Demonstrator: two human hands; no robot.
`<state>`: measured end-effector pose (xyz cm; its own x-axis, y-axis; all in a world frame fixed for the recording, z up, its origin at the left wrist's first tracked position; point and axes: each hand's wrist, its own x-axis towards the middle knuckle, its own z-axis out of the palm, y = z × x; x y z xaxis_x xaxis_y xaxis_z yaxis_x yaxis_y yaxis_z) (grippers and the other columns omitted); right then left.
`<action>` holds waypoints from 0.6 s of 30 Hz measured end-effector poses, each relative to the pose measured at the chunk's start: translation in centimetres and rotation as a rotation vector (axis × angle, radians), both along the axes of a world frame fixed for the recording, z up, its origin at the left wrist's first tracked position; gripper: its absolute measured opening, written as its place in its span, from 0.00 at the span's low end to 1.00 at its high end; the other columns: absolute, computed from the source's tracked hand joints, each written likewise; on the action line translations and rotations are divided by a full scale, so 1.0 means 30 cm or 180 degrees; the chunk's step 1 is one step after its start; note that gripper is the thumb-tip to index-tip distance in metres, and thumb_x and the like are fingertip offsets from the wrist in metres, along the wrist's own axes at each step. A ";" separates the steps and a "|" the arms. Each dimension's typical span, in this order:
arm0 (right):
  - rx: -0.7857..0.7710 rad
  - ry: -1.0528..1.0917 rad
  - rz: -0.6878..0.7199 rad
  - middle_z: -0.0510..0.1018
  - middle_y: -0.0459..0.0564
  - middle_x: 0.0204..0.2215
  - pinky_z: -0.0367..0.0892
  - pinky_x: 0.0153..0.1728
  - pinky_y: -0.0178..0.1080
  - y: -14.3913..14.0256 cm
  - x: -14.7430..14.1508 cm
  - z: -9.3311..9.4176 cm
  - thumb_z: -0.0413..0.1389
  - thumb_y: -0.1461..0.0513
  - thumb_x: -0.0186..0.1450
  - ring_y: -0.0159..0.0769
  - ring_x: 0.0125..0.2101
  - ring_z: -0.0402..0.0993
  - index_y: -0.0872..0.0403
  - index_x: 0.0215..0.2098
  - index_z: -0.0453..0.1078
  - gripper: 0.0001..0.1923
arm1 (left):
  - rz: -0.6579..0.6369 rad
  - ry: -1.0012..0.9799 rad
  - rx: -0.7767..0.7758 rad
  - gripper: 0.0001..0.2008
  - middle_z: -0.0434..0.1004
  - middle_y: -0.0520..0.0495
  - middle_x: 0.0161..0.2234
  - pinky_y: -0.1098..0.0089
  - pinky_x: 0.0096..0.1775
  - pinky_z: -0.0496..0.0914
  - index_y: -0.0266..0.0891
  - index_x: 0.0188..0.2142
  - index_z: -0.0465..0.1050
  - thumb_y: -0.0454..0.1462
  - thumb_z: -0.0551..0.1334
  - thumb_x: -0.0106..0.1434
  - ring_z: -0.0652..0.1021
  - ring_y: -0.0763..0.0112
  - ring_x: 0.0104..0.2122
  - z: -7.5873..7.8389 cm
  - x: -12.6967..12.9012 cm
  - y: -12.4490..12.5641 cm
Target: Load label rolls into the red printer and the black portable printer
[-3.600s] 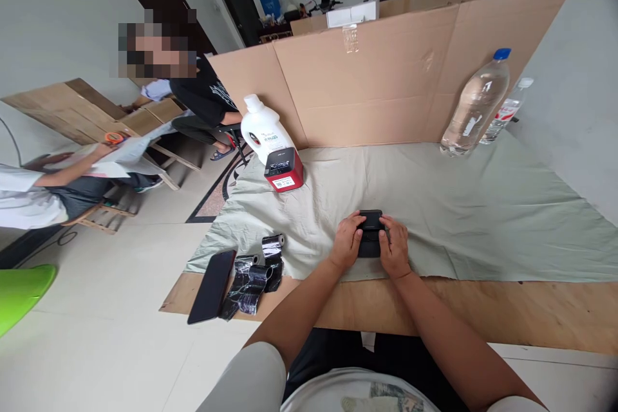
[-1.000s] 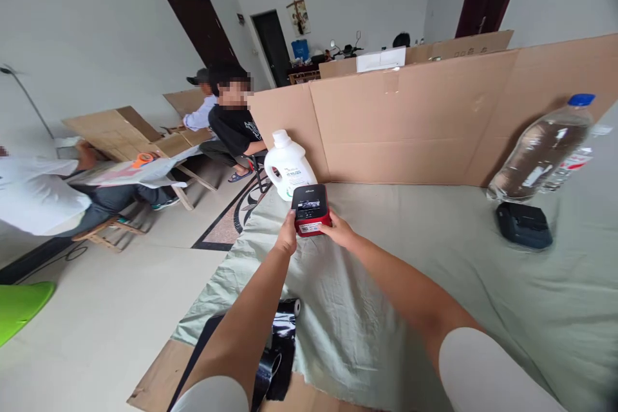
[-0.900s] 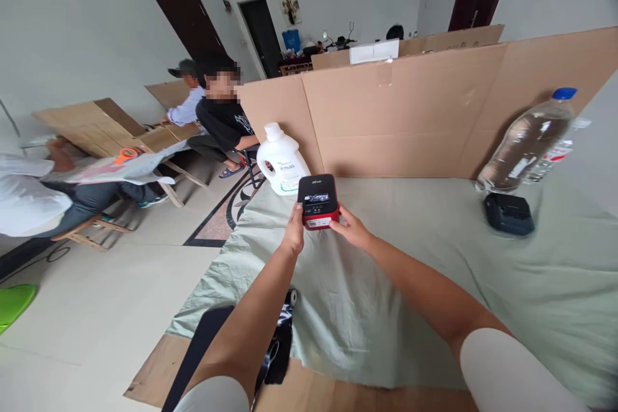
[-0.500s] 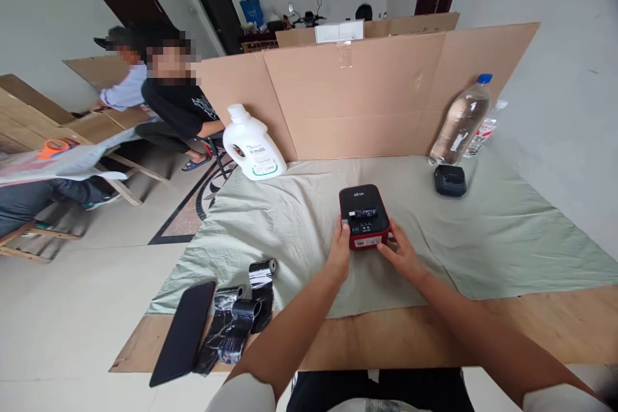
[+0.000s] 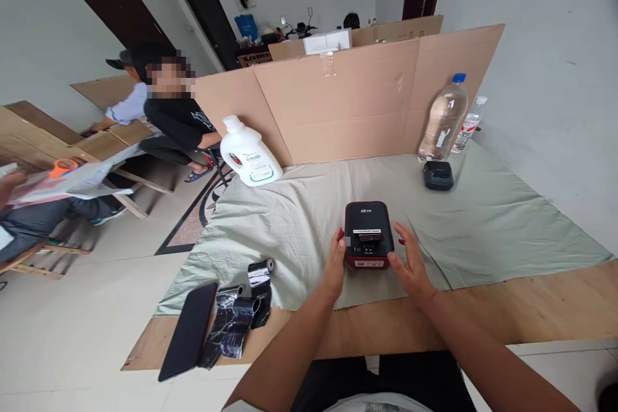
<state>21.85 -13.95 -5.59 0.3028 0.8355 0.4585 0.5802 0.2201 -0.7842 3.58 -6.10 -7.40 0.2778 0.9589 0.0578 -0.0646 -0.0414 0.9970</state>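
Note:
A small black-topped label printer [image 5: 369, 219] with red sides sits on the green cloth in front of me. Across its top is a slot with a white strip and a short dark piece at it. My left hand [image 5: 334, 267] is at the printer's left side, fingers stretched out; whether it touches the casing I cannot tell. On the other side, my right hand [image 5: 411, 265] has its fingers spread, slightly off the casing, its thumb near the front corner. Neither hand holds anything.
Left lie a dark tablet [image 5: 188, 331] and several rolls of black shiny film [image 5: 240, 318]. A white jug [image 5: 251, 154] stands by the cardboard screen [image 5: 338, 116]. Right are a large water bottle [image 5: 444, 119], a smaller bottle [image 5: 469, 125] and a black case [image 5: 438, 176]. Two people sit beyond left.
My right hand has come away from the printer's side, and its fingers have spread. The printer sits nearer to me in view. A white strip now shows at its top slot.

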 end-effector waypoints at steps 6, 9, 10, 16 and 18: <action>0.0575 -0.0264 -0.0015 0.69 0.54 0.55 0.59 0.57 0.55 0.095 -0.049 0.042 0.46 0.53 0.66 0.47 0.57 0.62 0.51 0.35 0.72 0.15 | -0.0475 -0.0435 0.0122 0.31 0.45 0.51 0.69 0.53 0.65 0.50 0.48 0.63 0.59 0.42 0.59 0.59 0.47 0.56 0.68 0.029 -0.007 0.143; 0.0742 -0.0358 -0.0173 0.68 0.54 0.54 0.59 0.57 0.55 0.096 -0.071 0.004 0.49 0.56 0.65 0.47 0.57 0.62 0.51 0.30 0.71 0.12 | -0.0885 -0.0469 0.0286 0.31 0.41 0.54 0.70 0.55 0.65 0.49 0.46 0.60 0.64 0.40 0.59 0.54 0.46 0.55 0.68 0.023 -0.001 0.171; 0.0728 -0.0394 -0.0235 0.67 0.54 0.55 0.59 0.57 0.56 0.094 -0.074 -0.006 0.49 0.57 0.65 0.48 0.57 0.62 0.51 0.29 0.71 0.11 | -0.0950 -0.0513 0.0265 0.31 0.41 0.53 0.70 0.55 0.65 0.49 0.46 0.59 0.65 0.40 0.58 0.54 0.47 0.55 0.68 0.019 0.002 0.171; 0.0732 -0.0396 -0.0350 0.61 0.53 0.60 0.61 0.55 0.56 0.095 -0.078 -0.030 0.51 0.60 0.62 0.49 0.58 0.60 0.52 0.31 0.70 0.07 | -0.1072 -0.0719 0.0176 0.32 0.43 0.52 0.69 0.55 0.65 0.49 0.45 0.58 0.63 0.40 0.59 0.51 0.50 0.52 0.67 0.011 0.016 0.166; 0.0883 -0.0318 -0.0340 0.60 0.54 0.61 0.62 0.54 0.56 0.099 -0.080 -0.031 0.52 0.62 0.62 0.49 0.58 0.60 0.52 0.34 0.70 0.05 | -0.1144 -0.0853 0.0124 0.34 0.43 0.51 0.69 0.55 0.65 0.49 0.46 0.59 0.61 0.38 0.60 0.50 0.50 0.52 0.67 0.020 0.020 0.169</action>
<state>19.44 -10.99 -6.53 0.3240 0.6404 0.6964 0.6828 0.3512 -0.6406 4.18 -1.04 -6.82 0.5631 0.8000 0.2073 -0.3376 -0.0062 0.9413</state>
